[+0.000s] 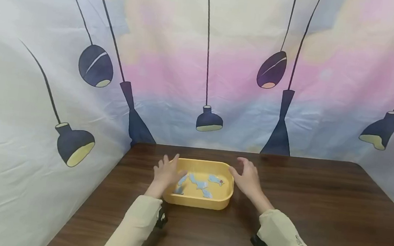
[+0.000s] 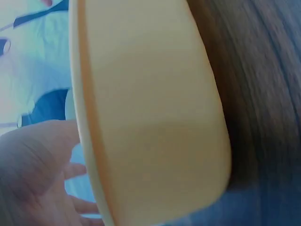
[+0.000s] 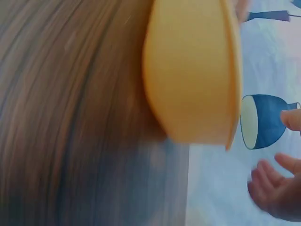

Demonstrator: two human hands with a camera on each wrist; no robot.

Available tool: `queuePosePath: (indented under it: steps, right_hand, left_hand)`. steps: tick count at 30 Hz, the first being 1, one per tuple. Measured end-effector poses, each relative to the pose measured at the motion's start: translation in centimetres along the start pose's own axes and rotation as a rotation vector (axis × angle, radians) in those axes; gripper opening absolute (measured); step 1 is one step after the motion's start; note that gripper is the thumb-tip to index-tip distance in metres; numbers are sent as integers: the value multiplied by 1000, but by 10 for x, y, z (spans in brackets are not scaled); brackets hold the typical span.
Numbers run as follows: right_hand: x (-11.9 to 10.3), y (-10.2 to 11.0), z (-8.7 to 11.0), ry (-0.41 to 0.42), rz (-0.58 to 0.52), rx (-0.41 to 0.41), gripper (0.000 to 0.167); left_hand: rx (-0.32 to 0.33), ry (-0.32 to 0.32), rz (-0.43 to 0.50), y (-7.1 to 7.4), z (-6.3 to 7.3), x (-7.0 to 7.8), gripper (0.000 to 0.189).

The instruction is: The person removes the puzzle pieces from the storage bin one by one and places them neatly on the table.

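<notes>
A yellow rectangular plastic tub (image 1: 195, 203) with rounded corners stands on the table. Inside it lie several flat, light blue pieces (image 1: 201, 185), and one of them (image 1: 215, 179) carries a small reddish mark. My left hand (image 1: 166, 174) is over the tub's left end, fingers spread and thumb over the inside. In the left wrist view that hand (image 2: 35, 165) reaches behind the tub's rim, which hides part of it. Beside the right rim is my right hand (image 1: 246, 180), its thumb toward the tub. The right wrist view shows this hand (image 3: 277, 188) apart from the tub wall (image 3: 193, 70), holding nothing.
The dark brown wooden table (image 1: 318, 208) extends to both sides of the tub and in front of it. Behind it hangs a pastel cloth backdrop (image 1: 175, 56) printed with dark hanging lamps. Each wrist wears a black device, partly hidden by a pale sleeve (image 1: 136, 217).
</notes>
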State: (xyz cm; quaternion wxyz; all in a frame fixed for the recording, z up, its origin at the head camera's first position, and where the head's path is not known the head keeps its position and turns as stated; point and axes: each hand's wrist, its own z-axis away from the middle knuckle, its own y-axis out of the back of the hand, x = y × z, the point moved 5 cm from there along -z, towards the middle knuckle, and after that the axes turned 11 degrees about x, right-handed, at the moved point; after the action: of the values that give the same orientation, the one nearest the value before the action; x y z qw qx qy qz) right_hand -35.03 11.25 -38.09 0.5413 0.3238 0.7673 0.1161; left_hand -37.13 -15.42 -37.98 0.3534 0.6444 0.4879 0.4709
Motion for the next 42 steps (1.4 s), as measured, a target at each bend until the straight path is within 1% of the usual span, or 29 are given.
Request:
queuePosePath:
  steps: [3,5,7,9,11,14,17,20,23,26,31,33,38,42]
  right_hand:
    - [-4,-11,1,-40,-125,-21,47]
    - [-8,-18,2,-56,-186,-33,41]
    - [-12,-25,4,-75,-232,-55,38]
    - [-15,-33,7,-90,-266,-83,35]
    - [-19,-41,9,-100,-304,-112,35]
    - [-22,-52,12,-111,-361,-160,34]
    - [-23,-64,13,-126,-386,-226,31]
    - [-21,-73,12,-138,-370,-281,27]
    - [-19,-79,11,-162,-331,-308,24]
    - [-18,-83,10,-177,-291,-336,24]
    - [-17,-86,13,-136,-246,-357,22]
    - [-17,-86,14,-141,-214,-363,21]
    - [-17,-88,19,-149,-71,-430,25]
    - [-19,-89,20,-113,15,-451,27]
  left_hand:
    - [2,39,-14,-2,2,-14,70]
    - [11,59,-5,-4,2,-24,67]
    - [27,74,25,-7,1,-32,61]
    - [58,89,66,-8,0,-38,53]
    - [98,97,104,-9,0,-44,44]
    - [141,109,170,-10,-2,-48,38]
    - [147,127,223,-13,-3,-50,37]
    - [139,147,272,-16,-3,-52,38]
    - [125,186,342,-19,-2,-55,39]
    - [130,201,421,-23,-3,-58,40]
    - [152,224,581,-28,-3,-60,35]
    - [158,246,637,-29,-2,-61,34]
    - [192,274,686,-29,-1,-61,34]
    - [207,291,700,-28,-2,-61,34]
